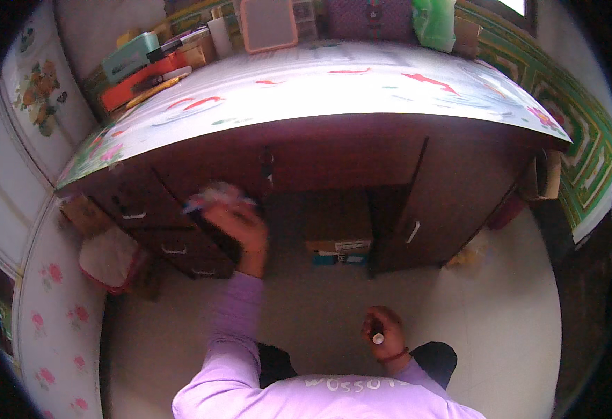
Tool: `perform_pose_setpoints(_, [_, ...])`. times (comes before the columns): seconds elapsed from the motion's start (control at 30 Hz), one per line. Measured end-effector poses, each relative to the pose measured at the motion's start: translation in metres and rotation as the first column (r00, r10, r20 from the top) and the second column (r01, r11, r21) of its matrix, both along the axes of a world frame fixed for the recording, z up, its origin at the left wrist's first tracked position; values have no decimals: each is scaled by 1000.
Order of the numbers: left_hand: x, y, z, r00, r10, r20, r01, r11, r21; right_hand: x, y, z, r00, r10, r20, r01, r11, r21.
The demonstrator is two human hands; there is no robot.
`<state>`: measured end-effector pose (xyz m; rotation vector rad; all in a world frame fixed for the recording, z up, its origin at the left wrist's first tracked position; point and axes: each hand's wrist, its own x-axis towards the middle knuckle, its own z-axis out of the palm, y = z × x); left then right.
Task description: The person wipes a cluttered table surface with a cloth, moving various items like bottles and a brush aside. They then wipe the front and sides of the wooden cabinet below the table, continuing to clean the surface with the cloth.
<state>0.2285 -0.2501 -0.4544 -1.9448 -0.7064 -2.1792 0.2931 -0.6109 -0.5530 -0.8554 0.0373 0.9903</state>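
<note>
My left hand (240,225) is raised in front of the desk's left drawers, blurred by motion. Its fingers are closed around a crumpled multicoloured cloth or wrapper (225,193); the blur hides what exactly it is. Low over my lap, my right hand (387,327) is curled around a small dark tube-like object with a pale round end (378,339). Most of that object is hidden in the fist. Before me stands a dark wooden desk (332,152), its top covered by a glossy sheet (306,97) printed with red fish.
At the desktop's back left are a teal box (130,57) and an orange-red box (143,81). An orange-rimmed container (269,26) and a green plastic bag (435,23) stand along the back. Keys (268,170) hang from the middle drawer. A cardboard box (337,230) sits underneath.
</note>
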Motion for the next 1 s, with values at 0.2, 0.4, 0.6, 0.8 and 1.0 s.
perform_pose_setpoints(0.2, [113, -132, 34, 820, -439, -367, 498, 863, 81, 0, 1, -26, 846, 66, 530, 16, 989, -150])
perform_pose_setpoints(0.4, [162, -139, 91, 929, -330, -167, 354, 925, 142, 0, 10, -5, 991, 41, 126, -26, 993, -118])
perform_pose_setpoints(0.6, [172, -153, 34, 743, -401, -537, 562, 809, 173, 1, 1, 1, 968, 13, 249, 0, 999, -49])
perform_pose_setpoints(0.8, [183, -173, 98, 559, -659, -504, 753, 658, -25, 2, -12, 16, 942, 87, 325, -51, 992, -117])
perform_pose_setpoints(1.0, [189, -168, -1, 467, -176, -866, 569, 810, 142, 10, -22, 35, 995, 1, 99, -5, 999, 39])
